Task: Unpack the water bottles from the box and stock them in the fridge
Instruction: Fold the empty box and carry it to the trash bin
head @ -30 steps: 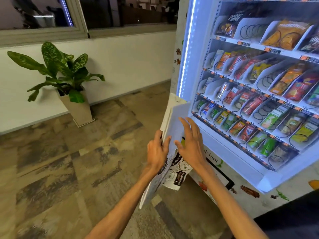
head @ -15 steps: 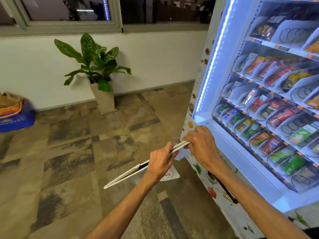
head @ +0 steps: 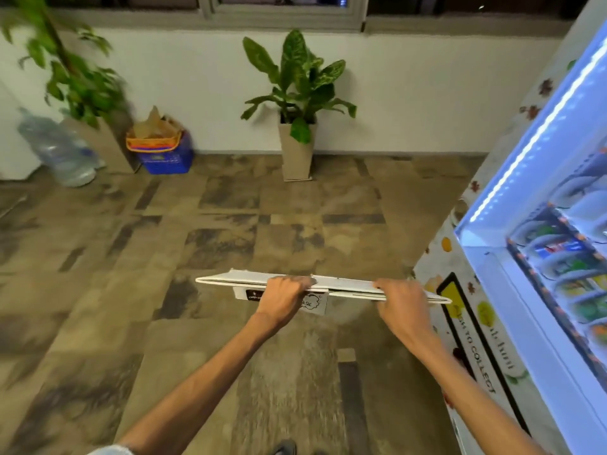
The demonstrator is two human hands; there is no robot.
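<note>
Flattened white cardboard box point(head: 345, 284) held level over patterned floor tiles point(head: 230, 224), edge-on to camera. Left hand point(head: 285, 298) clenched around box near its middle, knuckles up; printed flap point(head: 313, 303) hanging just below. Right hand point(head: 402, 305) closed over box near right end, fingers point(head: 384, 285) curled over top edge. Right tip of box just beside vending fridge point(head: 532, 244), lit blue-white, shelves of drinks blurred. No water bottles discernible in hand. Along far wall: potted plant point(head: 297, 93) in tall pot, blue crate point(head: 169, 156) with orange basket, large water jug point(head: 57, 146) at left, blurred.
</note>
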